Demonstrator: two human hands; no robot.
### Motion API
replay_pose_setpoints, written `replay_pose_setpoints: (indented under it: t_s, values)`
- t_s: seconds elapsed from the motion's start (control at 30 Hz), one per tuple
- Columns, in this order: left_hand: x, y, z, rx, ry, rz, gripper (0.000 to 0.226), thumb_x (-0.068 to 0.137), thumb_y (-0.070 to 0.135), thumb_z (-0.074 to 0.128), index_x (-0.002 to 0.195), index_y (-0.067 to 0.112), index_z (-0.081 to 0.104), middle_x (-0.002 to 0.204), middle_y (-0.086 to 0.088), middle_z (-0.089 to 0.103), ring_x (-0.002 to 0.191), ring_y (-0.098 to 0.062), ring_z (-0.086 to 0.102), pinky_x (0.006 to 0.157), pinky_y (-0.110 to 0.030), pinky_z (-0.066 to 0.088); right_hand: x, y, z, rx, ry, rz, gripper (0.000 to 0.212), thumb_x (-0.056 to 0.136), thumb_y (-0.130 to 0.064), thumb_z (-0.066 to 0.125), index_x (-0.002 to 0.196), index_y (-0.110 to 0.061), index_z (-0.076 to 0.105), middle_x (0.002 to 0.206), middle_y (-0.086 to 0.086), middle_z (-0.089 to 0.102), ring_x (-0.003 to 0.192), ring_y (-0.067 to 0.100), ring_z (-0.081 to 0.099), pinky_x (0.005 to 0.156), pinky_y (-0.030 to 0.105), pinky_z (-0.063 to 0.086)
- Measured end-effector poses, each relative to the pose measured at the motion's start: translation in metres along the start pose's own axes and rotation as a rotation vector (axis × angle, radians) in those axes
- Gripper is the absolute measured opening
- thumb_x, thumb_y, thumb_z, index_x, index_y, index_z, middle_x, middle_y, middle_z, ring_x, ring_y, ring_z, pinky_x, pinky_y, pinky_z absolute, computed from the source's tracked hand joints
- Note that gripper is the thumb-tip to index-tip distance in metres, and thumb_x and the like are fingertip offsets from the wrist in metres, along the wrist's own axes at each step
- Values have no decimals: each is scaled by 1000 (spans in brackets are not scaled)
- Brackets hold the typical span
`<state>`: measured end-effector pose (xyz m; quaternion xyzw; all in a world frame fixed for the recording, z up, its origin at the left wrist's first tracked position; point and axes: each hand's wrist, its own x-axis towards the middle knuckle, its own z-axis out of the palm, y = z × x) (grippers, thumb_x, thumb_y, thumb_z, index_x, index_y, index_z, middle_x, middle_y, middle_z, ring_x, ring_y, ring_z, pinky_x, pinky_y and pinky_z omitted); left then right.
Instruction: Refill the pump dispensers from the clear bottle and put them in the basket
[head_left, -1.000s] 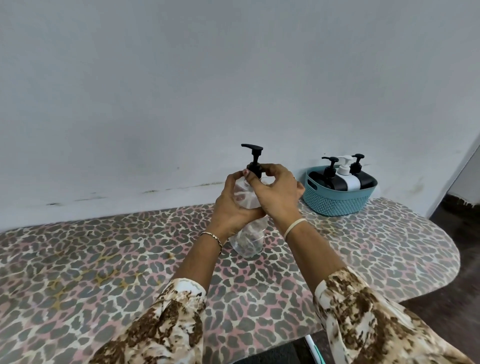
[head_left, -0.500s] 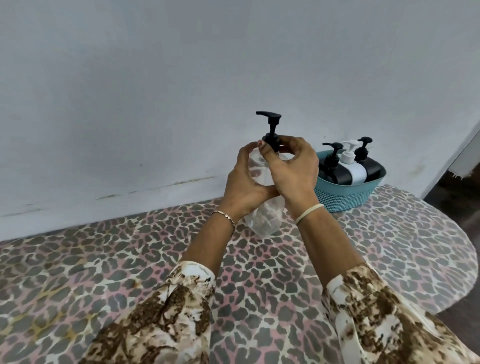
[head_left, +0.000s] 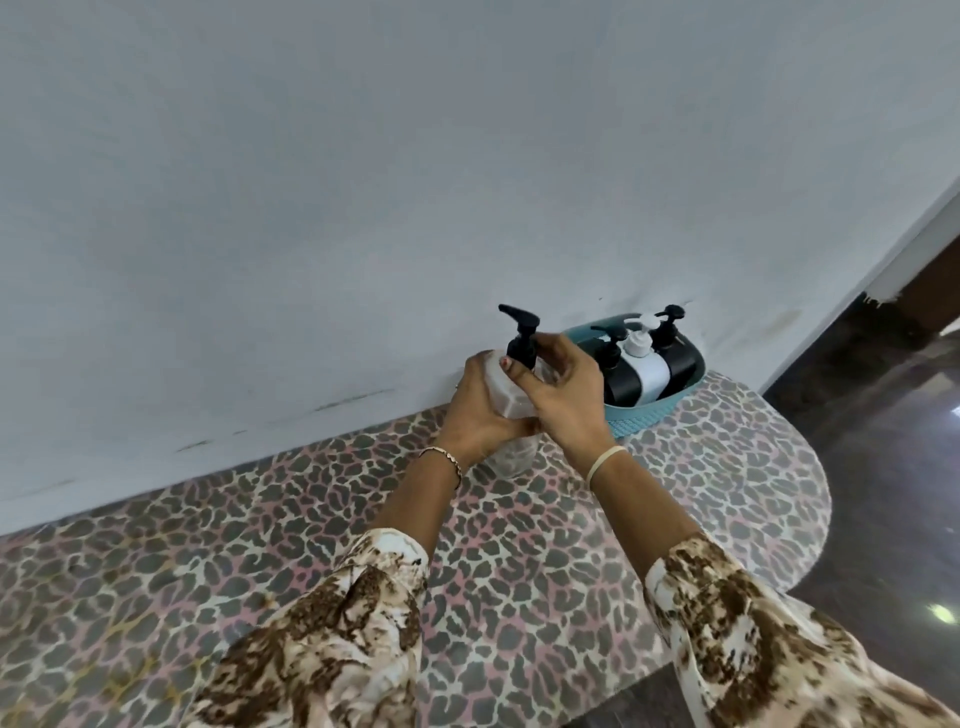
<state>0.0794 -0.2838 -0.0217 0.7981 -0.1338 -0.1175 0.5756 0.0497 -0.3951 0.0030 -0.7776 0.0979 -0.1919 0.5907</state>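
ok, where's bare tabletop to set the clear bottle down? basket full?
Free: table left of the left hand, wall to near edge; also between the right hand and the rounded end, in front of the basket. Crowded: basket holds three dispensers side by side; rest hidden.

The clear bottle (head_left: 511, 457) is made of glossy transparent plastic. Beside it, a basket (head_left: 641, 420) of textured plastic is seen

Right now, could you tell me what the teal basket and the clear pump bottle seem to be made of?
The teal woven-look basket: probably moulded plastic, matte, with a fine textured wall. The clear pump bottle: likely thin glossy plastic, see-through and crinkled-looking; its black pump head looks hard plastic.
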Motion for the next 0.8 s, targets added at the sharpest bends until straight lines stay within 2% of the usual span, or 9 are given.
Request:
replay_pose_setpoints:
  t_s: [0.07,0.17,0.23,0.37,0.43,0.6,0.67,0.73,0.8]
  values:
    - [3,3,2,29,-6,-35,91,58,15,90,130,17,35,122,4,49,114,-14,52,85,-21,46,4,-3,-7,-5,-23,39,32,76,-24,79,104,-15,67,102,-8,70,102,2,63,94,24,49]
    - [8,9,5,50,-11,-83,90,59,13,90,131,17,35,122,3,52,113,-15,54,88,-26,47,9,-8,-14,-14,-47,76,35,76,-21,80,107,-13,67,102,-6,70,101,3,64,95,27,50]
    - [11,13,6,50,-24,-101,91,60,11,89,132,18,34,123,1,54,111,-15,54,85,-23,47,12,-8,-17,-14,-52,87,33,76,-20,79,106,-14,66,102,-6,70,102,5,64,95,28,50]
    - [16,14,9,46,-22,-147,91,61,9,88,133,18,34,124,1,54,109,-13,55,74,-7,43,16,-8,-20,-12,-74,124,32,78,-18,78,106,-18,63,103,-9,68,103,5,63,95,23,48]
    - [16,13,11,43,-17,-164,93,60,8,89,134,18,33,127,-1,54,115,-15,55,81,-12,45,17,-9,-21,-31,-82,135,33,79,-19,77,108,-19,61,102,-11,66,102,5,62,94,19,47]
    - [19,11,12,95,-36,-215,110,58,15,91,144,17,23,141,-3,43,128,-19,45,105,-33,42,17,-9,-20,-77,-107,163,44,79,-26,77,118,-13,61,111,-6,67,107,5,59,98,24,46]
    - [17,16,8,124,-64,-233,119,57,19,92,148,18,16,148,-4,36,135,-21,38,109,-38,39,16,-16,-21,-83,-133,171,49,79,-26,77,123,-13,58,117,-5,64,110,4,55,98,19,42]
    - [14,21,3,118,-82,-237,124,57,20,92,150,18,9,154,-6,28,141,-22,31,112,-36,34,15,-20,-22,-85,-141,174,58,79,-27,76,131,-13,52,125,-3,60,118,6,52,99,16,39]
    - [4,34,-3,108,-53,-241,124,60,16,91,151,16,7,157,-7,21,143,-21,27,108,-25,31,11,-29,-22,-130,-112,136,70,80,-32,76,139,-14,43,137,-1,51,129,10,43,107,23,35]
